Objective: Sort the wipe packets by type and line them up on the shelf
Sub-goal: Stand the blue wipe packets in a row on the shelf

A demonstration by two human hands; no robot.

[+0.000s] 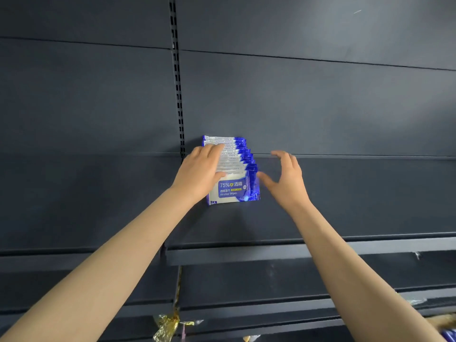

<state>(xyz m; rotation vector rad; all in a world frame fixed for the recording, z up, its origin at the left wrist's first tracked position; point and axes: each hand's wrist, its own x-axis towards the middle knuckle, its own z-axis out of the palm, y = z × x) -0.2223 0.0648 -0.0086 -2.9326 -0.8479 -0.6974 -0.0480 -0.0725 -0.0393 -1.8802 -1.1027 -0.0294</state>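
A row of several blue-and-white alcohol wipe packets (234, 188) stands upright on the dark shelf (345, 198), running from the front packet back to the rear wall. My left hand (199, 174) rests on the left side and top edges of the row, thumb against the front packet's face. My right hand (286, 178) hovers just right of the row with fingers spread, its thumb tip touching or almost touching the front packet's right edge. Neither hand encloses a packet.
A slotted upright (178, 95) runs down the back wall left of the row. The shelf's front lip (246, 256) lies below my forearms. Gold foil scraps (167, 324) hang on a lower shelf, and a blue packet corner (450, 335) shows at the bottom right.
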